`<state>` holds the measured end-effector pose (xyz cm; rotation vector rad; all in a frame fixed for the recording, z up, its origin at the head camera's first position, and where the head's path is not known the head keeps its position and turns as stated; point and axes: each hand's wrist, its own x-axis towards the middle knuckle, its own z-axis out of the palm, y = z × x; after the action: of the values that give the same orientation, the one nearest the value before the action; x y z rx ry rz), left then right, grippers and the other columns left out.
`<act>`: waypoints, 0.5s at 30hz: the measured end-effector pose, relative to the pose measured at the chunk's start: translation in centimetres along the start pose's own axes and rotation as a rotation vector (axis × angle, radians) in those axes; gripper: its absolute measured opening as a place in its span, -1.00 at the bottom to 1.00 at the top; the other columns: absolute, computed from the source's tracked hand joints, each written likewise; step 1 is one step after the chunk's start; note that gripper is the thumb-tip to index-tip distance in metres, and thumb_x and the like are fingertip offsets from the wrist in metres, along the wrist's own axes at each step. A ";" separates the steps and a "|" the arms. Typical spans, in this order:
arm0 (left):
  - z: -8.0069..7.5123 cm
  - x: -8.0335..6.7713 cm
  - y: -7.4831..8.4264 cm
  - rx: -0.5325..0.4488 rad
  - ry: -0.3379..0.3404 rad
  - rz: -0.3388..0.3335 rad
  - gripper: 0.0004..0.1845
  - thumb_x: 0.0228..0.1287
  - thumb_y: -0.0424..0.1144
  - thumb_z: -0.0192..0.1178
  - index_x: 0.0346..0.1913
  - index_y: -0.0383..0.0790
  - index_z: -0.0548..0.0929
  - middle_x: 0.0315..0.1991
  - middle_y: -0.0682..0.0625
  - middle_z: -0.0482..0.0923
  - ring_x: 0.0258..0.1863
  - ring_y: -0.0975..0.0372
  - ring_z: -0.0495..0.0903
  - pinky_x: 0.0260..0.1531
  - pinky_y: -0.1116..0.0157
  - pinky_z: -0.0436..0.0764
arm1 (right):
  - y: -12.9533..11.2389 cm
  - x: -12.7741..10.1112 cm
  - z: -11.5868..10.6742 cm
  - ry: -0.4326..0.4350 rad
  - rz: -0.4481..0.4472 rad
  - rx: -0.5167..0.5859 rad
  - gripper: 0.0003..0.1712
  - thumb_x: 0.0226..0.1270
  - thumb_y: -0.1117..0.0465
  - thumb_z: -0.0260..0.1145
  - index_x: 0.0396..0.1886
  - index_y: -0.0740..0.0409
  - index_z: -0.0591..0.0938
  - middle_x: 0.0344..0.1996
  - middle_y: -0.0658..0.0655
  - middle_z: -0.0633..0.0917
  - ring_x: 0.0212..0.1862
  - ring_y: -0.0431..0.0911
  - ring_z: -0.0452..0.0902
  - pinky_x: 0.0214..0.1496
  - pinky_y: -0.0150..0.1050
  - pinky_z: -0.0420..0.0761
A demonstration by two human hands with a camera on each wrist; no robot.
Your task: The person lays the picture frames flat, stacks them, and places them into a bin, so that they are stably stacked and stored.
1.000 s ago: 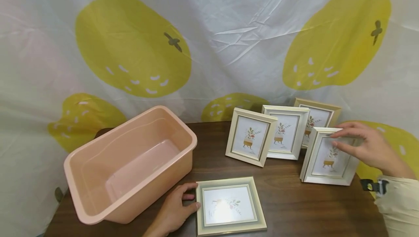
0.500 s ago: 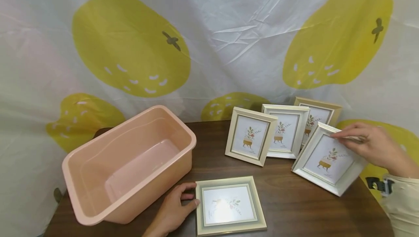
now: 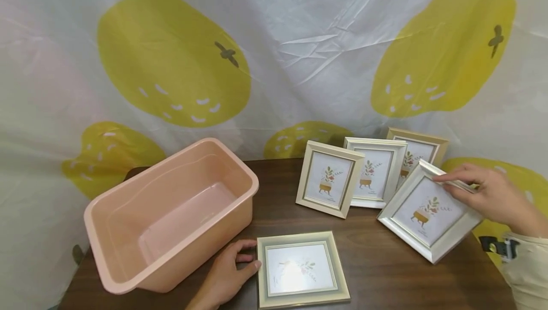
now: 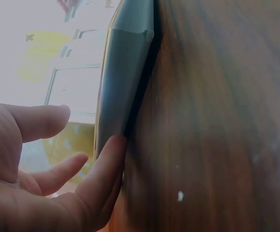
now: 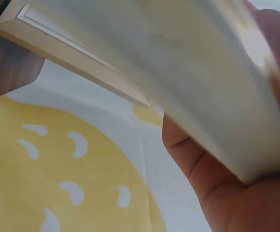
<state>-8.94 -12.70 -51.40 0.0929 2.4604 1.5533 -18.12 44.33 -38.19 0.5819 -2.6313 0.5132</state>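
Note:
My right hand (image 3: 492, 193) grips the top edge of a cream picture frame (image 3: 428, 215), which is tilted with a corner down, at the table's right. The right wrist view shows that cream frame (image 5: 145, 63) close up, with my thumb and palm (image 5: 236, 193) curled behind it. My left hand (image 3: 224, 274) rests on the table with its fingertips touching the left edge of a grey-green frame (image 3: 299, 269) that lies flat near the front edge. In the left wrist view my fingers (image 4: 101, 169) touch that frame's side (image 4: 123, 82).
A pink plastic tub (image 3: 171, 215) stands empty at the left of the dark wooden table (image 3: 376, 272). Three more frames (image 3: 328, 184), (image 3: 374, 172), (image 3: 417, 150) stand upright at the back right. A white curtain with yellow fruit prints (image 3: 274, 53) hangs behind.
The right hand has taken the cream frame from standing upright and tipped it over to a slant, shifting it slightly left and down. The left hand has stayed against the flat frame.

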 end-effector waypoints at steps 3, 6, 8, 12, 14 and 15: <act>0.0 0.0 0.0 -0.005 -0.001 0.002 -0.48 0.33 -0.04 0.48 0.30 -0.02 0.64 0.33 -0.10 0.59 0.14 0.10 0.70 0.06 0.08 0.67 | 0.1 -0.6 -0.3 0.001 0.028 -0.005 -0.58 0.08 0.44 0.61 -0.10 -0.08 0.88 -0.12 -0.51 0.64 -0.14 -0.65 0.41 -0.29 -0.58 0.42; -0.1 -0.1 0.0 0.004 0.006 0.006 -0.49 0.34 -0.03 0.47 0.29 -0.02 0.64 0.33 -0.09 0.60 0.13 0.11 0.70 0.06 0.11 0.66 | -0.1 -1.3 -0.7 0.015 0.073 0.001 -0.58 0.08 0.44 0.61 -0.10 -0.07 0.88 -0.09 -0.66 0.52 -0.21 -0.63 0.44 -0.34 -0.58 0.41; -0.2 -0.2 0.1 0.012 0.013 0.006 -0.51 0.34 -0.02 0.46 0.29 -0.01 0.65 0.33 -0.08 0.60 0.12 0.13 0.70 0.06 0.11 0.65 | -0.4 -1.7 -0.9 0.024 0.089 0.002 -0.59 0.06 0.45 0.61 -0.11 -0.05 0.88 -0.09 -0.70 0.50 -0.25 -0.61 0.46 -0.37 -0.58 0.43; -0.4 -0.2 0.3 0.021 0.029 0.005 -0.53 0.35 -0.01 0.45 0.27 0.03 0.65 0.31 -0.04 0.61 0.11 0.15 0.69 0.07 0.08 0.63 | -1.3 -2.0 -1.3 0.045 0.114 0.030 -0.60 0.07 0.47 0.59 -0.12 -0.01 0.89 -0.10 -0.78 0.42 -0.30 -0.60 0.47 -0.43 -0.59 0.48; -0.5 -0.2 0.4 0.023 0.034 0.010 -0.53 0.35 0.00 0.45 0.27 0.04 0.66 0.30 -0.03 0.62 0.11 0.16 0.68 0.07 0.07 0.62 | -1.9 -2.0 -1.4 0.052 0.122 0.070 -0.61 0.10 0.50 0.56 -0.11 0.03 0.88 -0.10 -0.79 0.43 -0.35 -0.56 0.49 -0.50 -0.55 0.51; -0.5 -0.1 0.5 0.025 0.037 0.015 -0.53 0.35 0.00 0.45 0.27 0.04 0.66 0.29 -0.03 0.62 0.11 0.16 0.68 0.07 0.07 0.62 | -2.1 -2.0 -1.5 0.055 0.129 0.094 -0.61 0.12 0.51 0.55 -0.11 0.05 0.88 -0.10 -0.80 0.44 -0.38 -0.53 0.50 -0.53 -0.53 0.52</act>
<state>-8.98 -13.00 -50.73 0.0885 2.5136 1.5442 -15.02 43.78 -37.25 0.4215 -2.6146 0.6856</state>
